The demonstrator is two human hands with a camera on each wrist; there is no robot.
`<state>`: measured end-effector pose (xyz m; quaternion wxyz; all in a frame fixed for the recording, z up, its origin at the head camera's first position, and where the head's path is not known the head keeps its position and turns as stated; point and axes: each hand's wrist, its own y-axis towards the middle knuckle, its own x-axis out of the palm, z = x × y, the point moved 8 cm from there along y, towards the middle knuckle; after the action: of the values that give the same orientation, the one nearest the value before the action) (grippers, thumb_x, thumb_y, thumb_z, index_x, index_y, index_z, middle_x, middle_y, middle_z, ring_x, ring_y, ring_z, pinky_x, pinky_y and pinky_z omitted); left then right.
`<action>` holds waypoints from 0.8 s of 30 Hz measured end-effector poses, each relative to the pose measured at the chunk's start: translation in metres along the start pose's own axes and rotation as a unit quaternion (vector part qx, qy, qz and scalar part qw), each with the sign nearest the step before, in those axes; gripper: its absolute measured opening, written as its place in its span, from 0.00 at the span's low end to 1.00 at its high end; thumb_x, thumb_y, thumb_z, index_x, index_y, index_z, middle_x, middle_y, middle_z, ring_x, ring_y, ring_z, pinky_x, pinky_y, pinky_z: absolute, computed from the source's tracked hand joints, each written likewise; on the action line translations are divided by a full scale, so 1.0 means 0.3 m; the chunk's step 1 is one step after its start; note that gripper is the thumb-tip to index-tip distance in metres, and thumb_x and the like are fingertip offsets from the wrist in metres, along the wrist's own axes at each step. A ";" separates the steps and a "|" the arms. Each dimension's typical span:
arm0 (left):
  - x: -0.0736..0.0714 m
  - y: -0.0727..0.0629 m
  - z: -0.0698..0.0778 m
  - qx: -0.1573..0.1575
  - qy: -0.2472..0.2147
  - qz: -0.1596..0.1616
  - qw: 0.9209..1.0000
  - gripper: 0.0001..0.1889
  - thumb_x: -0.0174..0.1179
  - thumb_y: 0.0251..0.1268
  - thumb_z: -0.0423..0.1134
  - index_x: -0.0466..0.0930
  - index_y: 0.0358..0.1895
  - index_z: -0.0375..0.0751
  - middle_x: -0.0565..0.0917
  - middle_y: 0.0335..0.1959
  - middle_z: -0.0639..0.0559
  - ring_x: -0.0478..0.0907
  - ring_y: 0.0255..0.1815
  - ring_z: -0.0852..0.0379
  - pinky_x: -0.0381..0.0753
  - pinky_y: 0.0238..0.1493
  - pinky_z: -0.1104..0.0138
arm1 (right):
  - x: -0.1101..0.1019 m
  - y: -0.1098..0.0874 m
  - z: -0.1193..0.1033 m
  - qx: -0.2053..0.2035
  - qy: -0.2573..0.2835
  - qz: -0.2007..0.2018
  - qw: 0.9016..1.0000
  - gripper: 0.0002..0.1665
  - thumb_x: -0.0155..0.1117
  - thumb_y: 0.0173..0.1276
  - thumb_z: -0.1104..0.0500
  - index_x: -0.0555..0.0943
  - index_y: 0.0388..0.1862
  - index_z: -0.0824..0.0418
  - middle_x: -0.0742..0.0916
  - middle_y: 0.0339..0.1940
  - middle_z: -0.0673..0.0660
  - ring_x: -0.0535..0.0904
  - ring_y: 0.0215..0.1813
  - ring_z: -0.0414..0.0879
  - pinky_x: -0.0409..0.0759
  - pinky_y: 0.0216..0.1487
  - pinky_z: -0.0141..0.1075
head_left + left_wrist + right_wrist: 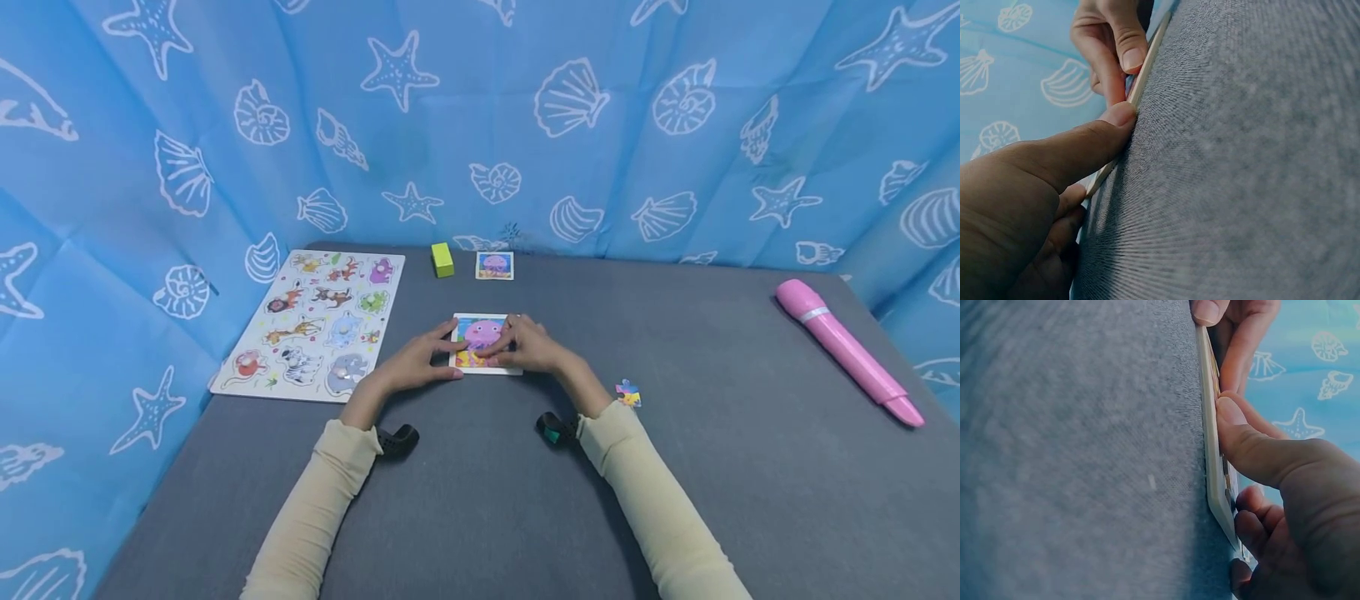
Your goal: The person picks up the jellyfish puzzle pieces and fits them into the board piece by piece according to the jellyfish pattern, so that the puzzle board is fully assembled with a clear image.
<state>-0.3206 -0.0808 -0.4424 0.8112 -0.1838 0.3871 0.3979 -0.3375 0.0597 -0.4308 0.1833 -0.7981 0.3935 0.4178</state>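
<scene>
A small jigsaw puzzle in a pale-rimmed tray lies on the table, showing a pink octopus over a yellow bottom. My left hand grips the tray's left side, thumb at the near edge and a finger reaching onto the picture. Over the right half is my right hand, its thumb and forefinger close together at a puzzle piece in the lower middle; the piece is mostly hidden. In the right wrist view, other right fingers curl by the tray's edge. A loose puzzle piece lies beside the right forearm.
An animal peg puzzle board lies at the left. Behind the tray are a yellow-green block and a small octopus picture card. A pink microphone-shaped toy lies far right. A blue shell-print curtain borders the table.
</scene>
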 end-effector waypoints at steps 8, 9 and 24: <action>-0.001 0.001 0.001 0.001 0.009 0.003 1.000 0.29 0.63 0.57 0.46 0.69 0.63 0.44 0.51 0.74 0.43 0.47 0.74 0.44 0.53 0.70 0.49 | -0.021 -0.012 0.014 -0.003 0.016 0.003 1.000 0.17 0.67 0.59 0.55 0.83 0.48 0.53 0.73 0.31 0.56 0.58 0.33 0.45 0.54 0.35 0.35; 0.000 0.001 0.001 0.001 0.009 0.004 1.000 0.29 0.63 0.57 0.46 0.69 0.63 0.44 0.51 0.74 0.43 0.47 0.74 0.44 0.53 0.70 0.50 | -0.032 -0.022 0.017 -0.006 0.021 0.007 1.000 0.19 0.66 0.59 0.55 0.82 0.50 0.55 0.73 0.31 0.57 0.58 0.32 0.45 0.54 0.35 0.35; 0.006 -0.004 0.000 0.009 0.010 0.012 1.000 0.30 0.63 0.57 0.45 0.69 0.63 0.43 0.51 0.74 0.42 0.47 0.74 0.44 0.54 0.69 0.50 | -0.270 -0.435 0.235 0.109 0.094 0.067 0.987 0.27 0.65 0.60 0.58 0.76 0.58 0.64 0.69 0.26 0.54 0.58 0.28 0.45 0.60 0.30 0.33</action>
<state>-0.3191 -0.0806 -0.4437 0.8042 -0.1758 0.4006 0.4023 -0.2999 0.2233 -0.4111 0.2029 -0.7809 0.5048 0.3070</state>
